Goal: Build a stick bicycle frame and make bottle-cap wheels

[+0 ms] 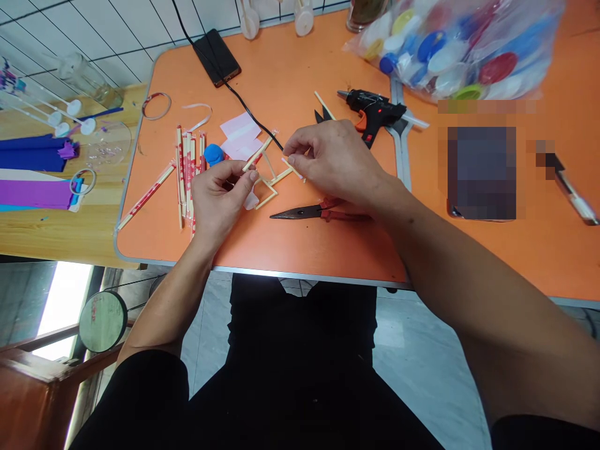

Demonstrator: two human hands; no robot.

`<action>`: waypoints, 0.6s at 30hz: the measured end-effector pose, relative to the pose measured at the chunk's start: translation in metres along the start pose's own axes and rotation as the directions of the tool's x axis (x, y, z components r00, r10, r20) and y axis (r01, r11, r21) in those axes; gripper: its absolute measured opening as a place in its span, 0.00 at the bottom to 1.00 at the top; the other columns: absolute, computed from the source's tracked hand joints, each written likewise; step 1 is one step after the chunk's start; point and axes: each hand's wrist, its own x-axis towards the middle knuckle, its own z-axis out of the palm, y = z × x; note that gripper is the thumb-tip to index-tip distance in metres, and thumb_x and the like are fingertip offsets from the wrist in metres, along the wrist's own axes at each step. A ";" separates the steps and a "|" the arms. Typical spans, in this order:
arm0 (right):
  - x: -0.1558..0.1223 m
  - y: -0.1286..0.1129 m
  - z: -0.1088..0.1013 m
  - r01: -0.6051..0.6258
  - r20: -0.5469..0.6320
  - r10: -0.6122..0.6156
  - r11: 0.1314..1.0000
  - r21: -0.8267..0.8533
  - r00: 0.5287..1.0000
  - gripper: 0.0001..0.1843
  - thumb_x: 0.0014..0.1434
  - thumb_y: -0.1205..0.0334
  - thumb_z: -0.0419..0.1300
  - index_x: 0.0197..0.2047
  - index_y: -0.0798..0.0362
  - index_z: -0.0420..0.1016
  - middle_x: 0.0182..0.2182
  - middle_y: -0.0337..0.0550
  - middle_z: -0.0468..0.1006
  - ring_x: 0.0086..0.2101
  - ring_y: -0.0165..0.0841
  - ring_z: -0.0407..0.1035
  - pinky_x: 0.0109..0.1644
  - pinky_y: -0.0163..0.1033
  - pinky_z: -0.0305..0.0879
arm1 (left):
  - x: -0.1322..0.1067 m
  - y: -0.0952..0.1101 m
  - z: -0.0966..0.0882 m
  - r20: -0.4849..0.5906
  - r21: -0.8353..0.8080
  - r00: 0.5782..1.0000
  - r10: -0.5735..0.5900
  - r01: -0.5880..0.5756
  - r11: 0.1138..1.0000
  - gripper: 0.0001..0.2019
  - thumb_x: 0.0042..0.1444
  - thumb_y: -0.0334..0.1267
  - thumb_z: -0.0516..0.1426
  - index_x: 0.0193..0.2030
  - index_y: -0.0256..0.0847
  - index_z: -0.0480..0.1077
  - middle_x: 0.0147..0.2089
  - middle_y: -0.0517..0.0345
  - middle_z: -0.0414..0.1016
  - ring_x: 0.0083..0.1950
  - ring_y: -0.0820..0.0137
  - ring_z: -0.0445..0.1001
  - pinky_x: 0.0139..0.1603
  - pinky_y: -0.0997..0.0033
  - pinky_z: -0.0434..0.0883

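Note:
My left hand is closed in a pinch on a small frame of pale wooden sticks, holding it just above the orange table. Close to the frame's right side, my right hand has thumb and forefinger pinched at a short stick piece. Whether that piece touches the frame is hard to see. Needle-nose pliers with red handles lie below the right hand, which partly covers dark pointed blades and another pale stick. Beside the left hand are wrapped chopsticks and a blue ball.
A black glue gun lies beyond my right hand. A black cable runs past a dark power bank toward the frame. Pink paper squares lie behind it. A bag of bottle caps fills the back right.

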 end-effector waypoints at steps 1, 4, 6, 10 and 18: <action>0.000 0.000 0.001 0.009 0.011 -0.009 1.000 0.001 1.000 0.12 0.71 0.52 0.65 0.47 0.43 0.90 0.42 0.49 0.90 0.47 0.52 0.81 0.50 0.54 0.74 | 0.000 0.000 0.000 0.001 0.005 1.000 -0.002 0.002 1.000 0.15 0.61 0.56 0.75 0.38 0.47 0.86 0.34 0.59 0.84 0.31 0.70 0.78 0.32 0.67 0.74; 0.001 0.000 0.006 0.038 0.038 -0.038 0.999 -0.002 0.999 0.12 0.71 0.53 0.66 0.49 0.43 0.91 0.44 0.47 0.90 0.48 0.50 0.81 0.50 0.53 0.74 | 0.000 0.002 0.000 0.004 0.011 1.000 -0.012 0.012 1.000 0.17 0.61 0.59 0.75 0.38 0.47 0.86 0.34 0.59 0.84 0.31 0.70 0.77 0.31 0.68 0.74; 0.001 -0.001 0.008 0.056 0.057 -0.055 0.998 -0.008 0.997 0.11 0.70 0.55 0.66 0.49 0.43 0.91 0.45 0.47 0.90 0.49 0.50 0.81 0.50 0.51 0.74 | 0.000 0.002 0.000 0.002 0.012 1.000 -0.018 0.018 1.000 0.18 0.60 0.59 0.75 0.37 0.47 0.86 0.33 0.59 0.84 0.31 0.70 0.77 0.31 0.68 0.74; 0.001 -0.003 0.011 0.064 0.082 -0.061 0.998 -0.030 0.995 0.10 0.70 0.57 0.66 0.46 0.44 0.91 0.45 0.46 0.90 0.49 0.48 0.80 0.50 0.49 0.71 | 0.000 0.002 0.000 -0.001 0.012 1.000 -0.020 0.020 1.000 0.17 0.60 0.59 0.75 0.37 0.47 0.85 0.33 0.59 0.83 0.31 0.71 0.77 0.31 0.68 0.74; 0.002 -0.001 0.009 0.084 0.065 -0.081 0.996 -0.038 0.995 0.14 0.69 0.65 0.62 0.47 0.43 0.90 0.47 0.46 0.89 0.50 0.50 0.81 0.51 0.52 0.71 | 0.001 0.000 0.000 0.016 0.029 1.000 0.004 -0.004 1.000 0.17 0.64 0.58 0.73 0.37 0.47 0.83 0.32 0.60 0.81 0.32 0.69 0.79 0.32 0.67 0.75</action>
